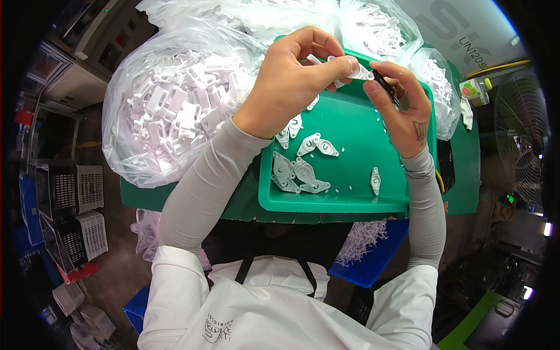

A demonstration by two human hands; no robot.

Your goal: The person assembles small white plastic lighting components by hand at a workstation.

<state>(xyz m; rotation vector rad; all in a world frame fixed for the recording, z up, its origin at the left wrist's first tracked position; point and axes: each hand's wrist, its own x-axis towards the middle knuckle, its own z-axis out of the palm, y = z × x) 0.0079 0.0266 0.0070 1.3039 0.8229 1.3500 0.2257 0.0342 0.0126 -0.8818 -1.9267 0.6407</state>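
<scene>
Above the far part of a green tray (350, 205), my left hand (291, 76) is closed on white plastic parts (360, 73), pinched between thumb and fingers. My right hand (405, 102) grips a slim black hand tool (385, 84), whose tip meets the end of the held part; its exact kind is hidden by my fingers. In the tray lie several flat white plastic pieces with pointed ends, some heaped at the near left (291, 172) and a single one (375, 181) toward the right. Small white bits are scattered around them.
A large clear bag of white plastic parts (181, 105) stands left of the tray. More filled bags (382, 29) line the back. At the right are a bottle (475, 92) and a fan (522, 128). A blue bin (373, 256) with thin white scraps sits below the table edge.
</scene>
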